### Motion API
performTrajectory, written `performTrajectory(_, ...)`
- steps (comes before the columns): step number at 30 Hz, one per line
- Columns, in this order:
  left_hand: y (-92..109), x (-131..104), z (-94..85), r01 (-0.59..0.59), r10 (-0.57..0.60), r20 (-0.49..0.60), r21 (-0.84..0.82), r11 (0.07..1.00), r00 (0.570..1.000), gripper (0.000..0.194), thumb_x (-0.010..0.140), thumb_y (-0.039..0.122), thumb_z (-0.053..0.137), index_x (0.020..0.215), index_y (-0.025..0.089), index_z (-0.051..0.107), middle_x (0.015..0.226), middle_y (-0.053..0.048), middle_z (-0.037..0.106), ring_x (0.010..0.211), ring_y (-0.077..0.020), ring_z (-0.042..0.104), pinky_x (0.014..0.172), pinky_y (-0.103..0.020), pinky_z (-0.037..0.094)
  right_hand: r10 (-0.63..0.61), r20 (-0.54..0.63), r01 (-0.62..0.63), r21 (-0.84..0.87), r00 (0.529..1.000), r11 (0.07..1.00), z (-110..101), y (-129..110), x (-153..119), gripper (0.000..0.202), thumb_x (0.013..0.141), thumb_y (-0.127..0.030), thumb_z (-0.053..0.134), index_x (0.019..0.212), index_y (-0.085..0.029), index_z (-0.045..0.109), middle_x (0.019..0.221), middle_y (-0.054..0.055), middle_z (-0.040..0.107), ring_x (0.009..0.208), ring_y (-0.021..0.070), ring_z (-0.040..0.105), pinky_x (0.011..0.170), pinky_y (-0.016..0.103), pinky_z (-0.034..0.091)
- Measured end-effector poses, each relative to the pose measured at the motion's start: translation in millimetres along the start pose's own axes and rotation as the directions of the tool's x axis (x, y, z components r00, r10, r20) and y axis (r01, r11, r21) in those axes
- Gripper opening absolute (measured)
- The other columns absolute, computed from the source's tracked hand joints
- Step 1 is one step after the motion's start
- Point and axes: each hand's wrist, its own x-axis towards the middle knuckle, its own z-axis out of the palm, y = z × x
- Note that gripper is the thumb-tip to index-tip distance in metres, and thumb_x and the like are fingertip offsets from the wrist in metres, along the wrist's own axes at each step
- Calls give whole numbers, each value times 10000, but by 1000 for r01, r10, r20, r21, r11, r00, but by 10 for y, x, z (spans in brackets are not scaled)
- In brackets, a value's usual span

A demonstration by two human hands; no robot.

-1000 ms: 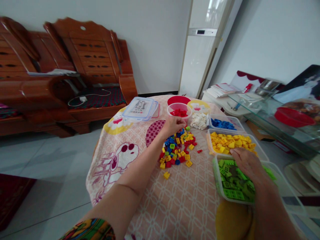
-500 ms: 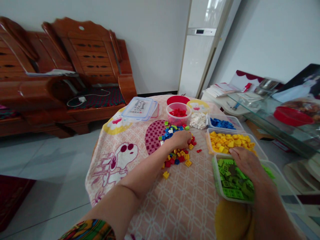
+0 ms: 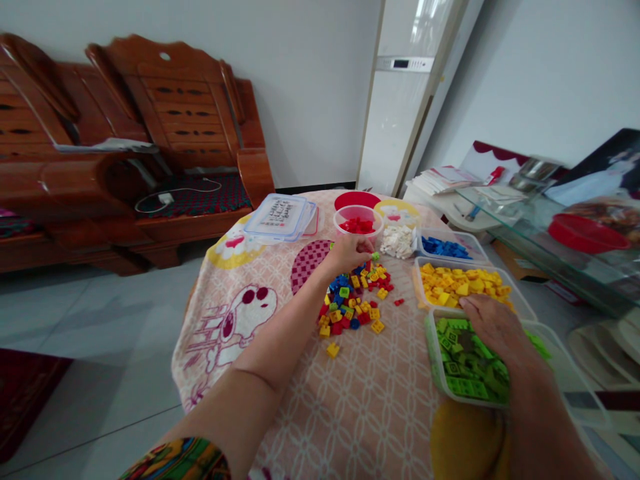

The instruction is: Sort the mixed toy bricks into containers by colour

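A pile of mixed toy building bricks (image 3: 357, 300) in yellow, red, blue and green lies on the table. Over its far edge, just before the clear tub of red bricks (image 3: 358, 225), is my left hand (image 3: 350, 253). Its fingers are pinched together; what they hold, if anything, cannot be made out. My right hand (image 3: 493, 327) lies with fingers stretched out over the box of green bricks (image 3: 467, 363), fingertips by the box of yellow bricks (image 3: 460, 283). White bricks (image 3: 397, 240) form a heap beside the box of blue bricks (image 3: 445, 247).
Stacked clear lids (image 3: 277, 217) lie at the table's far left, and a red round lid or dish (image 3: 356, 199) sits behind the tub. A patterned cloth (image 3: 370, 400) covers the table. To the right stands a glass shelf (image 3: 540, 247); wooden chairs (image 3: 185, 113) are at the left.
My left hand has moved from the middle of the pile back and left toward the red tub, uncovering more bricks. My right hand has stayed in place.
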Motion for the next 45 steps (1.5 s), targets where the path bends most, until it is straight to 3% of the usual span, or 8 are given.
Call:
performTrajectory(6,-106,95,-7,-36,-161,-352,-491,870,922,121,738,135,675,848,146,628,671,2,691,608,-125,684,650,-253,584,-9,-19,9,-5,1000,1000,7,2,-7,369,982,-306,380,786,-207,676,873,135,761,828,261,698,778,377,520)
performTrajectory(13,-270,149,-41,-100,-215,-512,-518,849,832,216,740,157,634,955,138,642,918,-68,766,913,-169,756,847,-287,598,-17,-25,16,-27,1000,999,34,27,-4,374,980,-312,384,816,-200,701,879,131,771,833,262,707,787,374,528)
performTrajectory(17,-306,157,-59,-62,-179,-471,-452,890,864,299,698,143,661,995,121,675,981,-95,775,951,-183,743,840,-278,589,-10,2,10,-39,1000,999,15,21,0,392,988,-313,363,846,-192,708,918,139,775,871,266,715,816,377,533)
performTrajectory(23,-248,101,-222,40,-148,-345,-300,953,927,248,733,173,647,965,119,716,746,-31,736,618,-135,677,626,-236,539,0,23,1,-32,1000,999,-7,6,2,372,985,-304,375,814,-200,689,918,139,771,874,268,712,828,386,533)
performTrajectory(27,-224,5,-396,114,-83,-264,102,988,961,132,777,228,642,800,145,742,610,-11,679,596,-149,638,636,-244,493,-9,22,9,-20,1000,1000,2,8,1,388,995,-302,361,816,-193,688,921,150,770,875,279,710,847,407,530)
performTrajectory(33,-315,-103,-555,196,-171,-97,550,812,980,205,774,263,677,591,174,695,548,-35,633,618,-179,614,627,-258,421,0,5,0,-38,1000,999,4,8,-2,357,986,-294,389,796,-204,677,890,133,767,843,268,707,799,382,524)
performTrajectory(39,-268,-94,-433,149,-262,132,553,820,956,151,839,294,673,824,164,748,627,3,687,618,-156,649,653,-226,474,-22,-6,21,-37,1000,999,24,35,-4,368,987,-302,382,789,-197,673,866,136,760,818,262,702,776,368,516)
performTrajectory(45,-121,-81,-195,128,-212,202,364,922,956,217,900,262,642,1051,146,748,756,-10,744,571,-134,664,597,-220,505,-19,-18,18,-15,1000,1000,28,33,-5,365,984,-309,384,784,-201,670,868,133,754,833,255,695,777,359,510)
